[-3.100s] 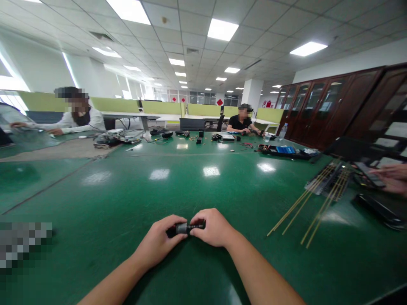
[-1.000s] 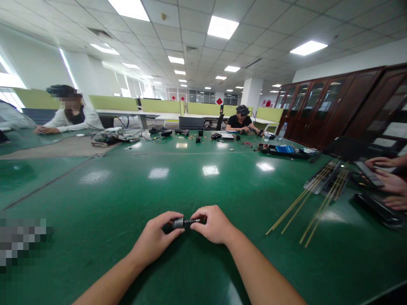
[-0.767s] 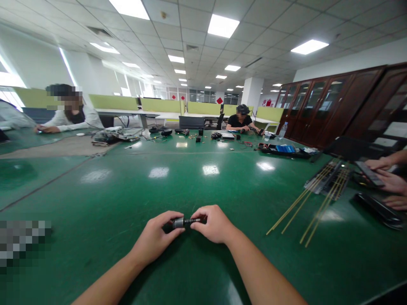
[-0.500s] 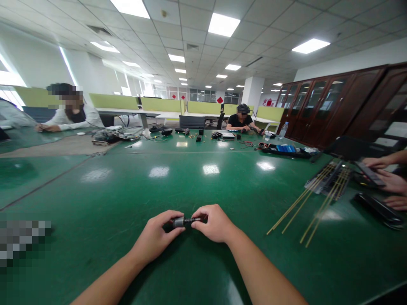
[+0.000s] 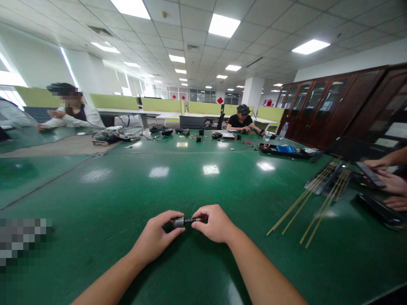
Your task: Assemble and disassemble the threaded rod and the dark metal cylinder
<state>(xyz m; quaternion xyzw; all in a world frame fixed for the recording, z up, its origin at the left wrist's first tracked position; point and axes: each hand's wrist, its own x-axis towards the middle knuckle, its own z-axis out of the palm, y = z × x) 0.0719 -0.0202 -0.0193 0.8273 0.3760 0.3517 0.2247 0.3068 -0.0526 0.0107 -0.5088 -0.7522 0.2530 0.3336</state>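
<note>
A small metal part (image 5: 179, 222) with a grey cylindrical body and a thinner dark, ridged shaft (image 5: 190, 220) lies level between my two hands, just over the green tabletop (image 5: 178, 186). The thumb and fingers of my left hand (image 5: 162, 231) pinch the cylinder from the left side. From the right, my right hand (image 5: 212, 222) closes its thumb and fingertips on the far end of the shaft. That tip is partly hidden by the fingers. I cannot tell whether shaft and cylinder are one piece.
Thin yellow rods (image 5: 302, 199) lie on the table at right, beside a co-worker's hands (image 5: 389, 180) holding a dark flat object. A black case (image 5: 380, 209) sits there too. Cables and parts (image 5: 114, 134) and a tray with blue items (image 5: 286, 149) stand farther back.
My hands and the metal part keep the same place. At far left, a seated person has raised a hand from the table.
</note>
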